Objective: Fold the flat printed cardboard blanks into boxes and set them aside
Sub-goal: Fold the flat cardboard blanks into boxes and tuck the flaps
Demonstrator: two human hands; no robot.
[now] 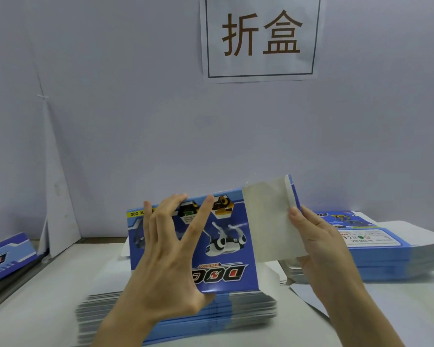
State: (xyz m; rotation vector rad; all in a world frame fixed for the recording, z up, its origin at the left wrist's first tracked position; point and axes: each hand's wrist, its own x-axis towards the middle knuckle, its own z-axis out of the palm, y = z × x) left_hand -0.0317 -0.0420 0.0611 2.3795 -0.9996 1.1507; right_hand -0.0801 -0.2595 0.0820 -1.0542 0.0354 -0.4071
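— Where's the blank point(226, 249) now?
— Upright in front of me, above the stack point(211, 311) on the table point(48, 291) at 6 o'clock. My left hand point(168, 249) spans its printed face, fingers spread wide, tips hooked over the top edge, thumb under the bottom. My right hand point(321, 241), at 3 o'clock, pinches the bare side flap point(266, 216).
— How would you fold it well?
— I'd brace the face steady and swing the flap along its score line, keeping corners square so nothing buckles.

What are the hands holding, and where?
A cardboard blank: left hand spans its blue panel, fingertips on top edge, thumb under bottom; right hand pinches the white flap.
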